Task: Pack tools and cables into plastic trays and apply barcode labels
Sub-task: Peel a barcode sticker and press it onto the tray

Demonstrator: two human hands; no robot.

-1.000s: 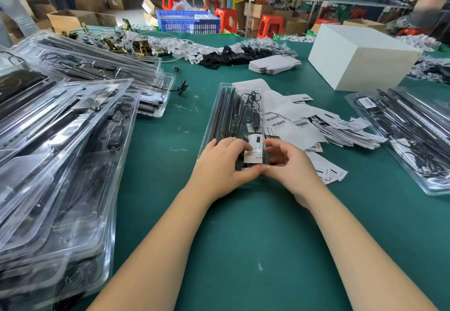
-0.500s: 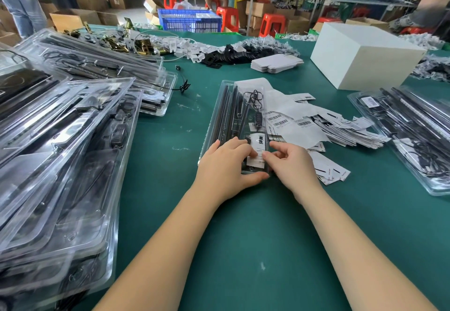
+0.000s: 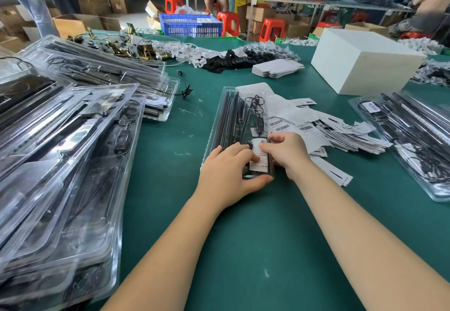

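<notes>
A long clear plastic tray (image 3: 217, 118) lies on the green table in front of me, holding black rods, a coiled cable with a small controller (image 3: 258, 123) and a white printed card (image 3: 257, 150). My left hand (image 3: 227, 168) covers the tray's near end, fingers on top and thumb wrapped along the near edge. My right hand (image 3: 288, 153) is at the tray's right edge, its bent fingers reaching over onto the white card. Loose barcode labels (image 3: 282, 125) lie just right of the tray.
Filled clear trays are piled at the left (image 3: 63, 154) and several more lie at the right (image 3: 414, 140). A white box (image 3: 365, 67) stands at the back right. Flat white cartons (image 3: 275, 68), black and white small parts and brass fittings lie further back.
My right hand has moved up from the tray's near corner, and its fingers now lie on the white card. My left hand has stayed on the near end. The view has drifted slightly.
</notes>
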